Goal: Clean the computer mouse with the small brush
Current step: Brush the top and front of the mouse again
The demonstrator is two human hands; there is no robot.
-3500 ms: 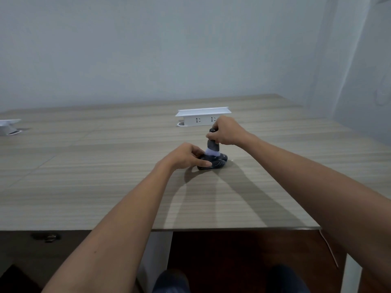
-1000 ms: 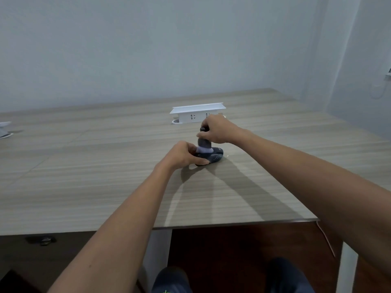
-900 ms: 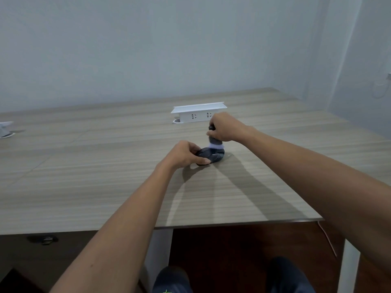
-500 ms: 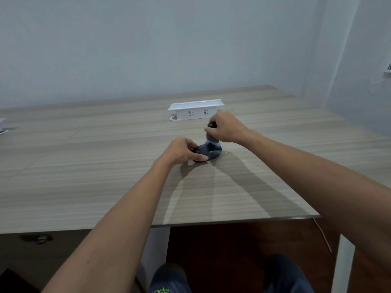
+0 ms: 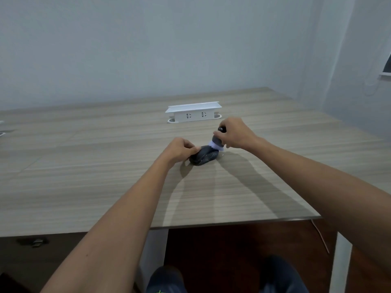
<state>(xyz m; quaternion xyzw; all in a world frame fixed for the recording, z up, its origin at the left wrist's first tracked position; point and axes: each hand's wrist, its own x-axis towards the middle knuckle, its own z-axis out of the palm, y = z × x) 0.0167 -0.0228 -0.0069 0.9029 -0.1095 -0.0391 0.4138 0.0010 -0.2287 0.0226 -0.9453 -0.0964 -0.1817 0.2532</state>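
A dark grey computer mouse [image 5: 203,157] lies on the wooden table [image 5: 88,187], a little right of centre. My left hand [image 5: 179,150] grips its near left end and holds it against the table top. My right hand [image 5: 236,133] is closed around the small brush [image 5: 216,142], which has a black handle and pale bristles. The brush stands tilted, its bristles touching the far right end of the mouse. Most of the handle is hidden inside my fist.
A white pop-up socket box [image 5: 193,113] stands on the table behind the mouse. The table's front edge [image 5: 232,224] runs close to my body, with a white table leg [image 5: 340,261] at the right. Walls close off the back and right side.
The brush has slid from the middle of the mouse toward its far right end. My left hand keeps its hold on the mouse. The camera has shifted slightly.
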